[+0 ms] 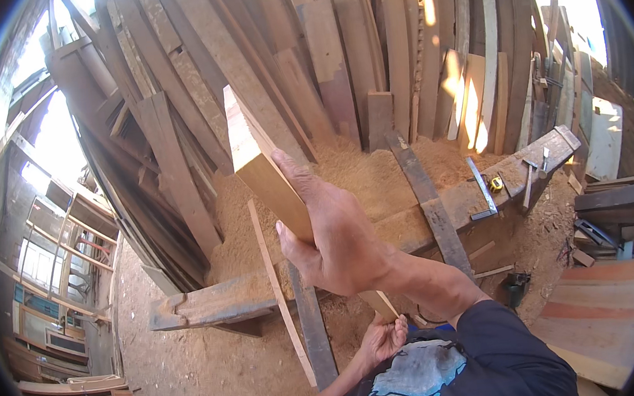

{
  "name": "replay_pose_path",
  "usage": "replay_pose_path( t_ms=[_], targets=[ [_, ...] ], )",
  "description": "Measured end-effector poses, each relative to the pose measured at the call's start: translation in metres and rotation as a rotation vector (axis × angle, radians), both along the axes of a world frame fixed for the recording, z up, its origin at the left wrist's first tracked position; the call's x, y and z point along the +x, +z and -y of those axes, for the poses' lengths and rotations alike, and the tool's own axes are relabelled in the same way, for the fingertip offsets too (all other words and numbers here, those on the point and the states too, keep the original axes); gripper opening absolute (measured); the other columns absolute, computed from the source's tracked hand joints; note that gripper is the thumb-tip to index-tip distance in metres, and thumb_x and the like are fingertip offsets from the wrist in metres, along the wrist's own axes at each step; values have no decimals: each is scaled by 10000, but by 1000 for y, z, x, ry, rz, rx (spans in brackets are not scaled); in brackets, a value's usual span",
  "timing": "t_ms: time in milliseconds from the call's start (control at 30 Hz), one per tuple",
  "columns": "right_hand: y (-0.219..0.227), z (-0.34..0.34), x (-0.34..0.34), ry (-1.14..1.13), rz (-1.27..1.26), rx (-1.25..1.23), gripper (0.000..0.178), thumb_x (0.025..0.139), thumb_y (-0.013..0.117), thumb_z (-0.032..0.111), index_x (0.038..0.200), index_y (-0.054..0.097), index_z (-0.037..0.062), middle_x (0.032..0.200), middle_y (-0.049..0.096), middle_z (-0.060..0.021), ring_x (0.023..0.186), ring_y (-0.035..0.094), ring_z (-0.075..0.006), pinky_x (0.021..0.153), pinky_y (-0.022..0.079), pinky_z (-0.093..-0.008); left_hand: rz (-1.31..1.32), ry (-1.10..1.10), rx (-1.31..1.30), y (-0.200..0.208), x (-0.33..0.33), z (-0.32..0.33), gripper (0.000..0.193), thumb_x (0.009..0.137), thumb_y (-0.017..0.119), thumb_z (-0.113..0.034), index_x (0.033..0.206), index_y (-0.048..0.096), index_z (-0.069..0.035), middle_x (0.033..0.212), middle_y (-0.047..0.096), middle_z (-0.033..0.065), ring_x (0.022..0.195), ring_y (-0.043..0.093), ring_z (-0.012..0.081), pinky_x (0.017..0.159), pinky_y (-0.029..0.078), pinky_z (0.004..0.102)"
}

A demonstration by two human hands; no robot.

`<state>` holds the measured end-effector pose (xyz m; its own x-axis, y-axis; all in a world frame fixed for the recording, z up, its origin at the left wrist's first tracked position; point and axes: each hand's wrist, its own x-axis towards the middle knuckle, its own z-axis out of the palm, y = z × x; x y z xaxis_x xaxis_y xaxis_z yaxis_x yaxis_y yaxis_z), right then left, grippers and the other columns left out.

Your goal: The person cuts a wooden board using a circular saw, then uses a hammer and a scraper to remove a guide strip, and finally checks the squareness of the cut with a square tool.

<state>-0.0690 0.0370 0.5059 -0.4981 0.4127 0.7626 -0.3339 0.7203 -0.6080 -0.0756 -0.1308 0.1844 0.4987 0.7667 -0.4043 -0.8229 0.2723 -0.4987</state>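
Observation:
A pale wooden board (275, 194) is held up lengthwise before me, its far end raised toward the stacked planks and its near end close to my shirt. My right hand (335, 230) is closed around the board's edges near the middle, thumb on one side and fingers on the other. Down by my body, my left hand (384, 339) grips the near end, with its fingers curled around it. The board's stretch between the two hands is mostly covered by my right hand and forearm.
A heavy timber beam (243, 299) crosses ahead, bearing a try square (482, 189), a yellow tape measure (496, 184) and a hammer-like tool (529, 179). Dark crosspieces (439, 217) and a thin strip (280, 292) lie over it. Planks (336, 68) lean behind sawdust (352, 172); wide boards (606, 316) lie right.

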Motion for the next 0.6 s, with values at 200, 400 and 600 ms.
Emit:
replay_pose_path(
  t_ms=[200,400,600],
  targets=[
    [3,-2,-3,-40,-73,38,751,820,652,17,1468,325,-174,1071,615,-354,970,629,-492,865,511,-507,-181,-179,156,-5,-14,-4,497,1053,482,-467,1044,553,26,756,546,17,669,576,142,610,521,285],
    [0,-11,4,-25,27,20,751,855,637,57,1498,311,-152,1256,572,-382,1100,622,-499,953,508,-485,-1601,-589,468,80,-84,-18,403,1063,512,-406,1008,598,-16,678,589,41,575,591,145,505,470,300],
    [-1,5,4,-28,-24,46,767,829,645,46,1488,315,-169,1288,563,-380,1106,616,-497,964,503,-481,-2739,1180,384,222,-171,-68,608,1051,449,-506,1399,452,-8,1406,514,199,1306,510,293,1138,380,471]
  ],
)
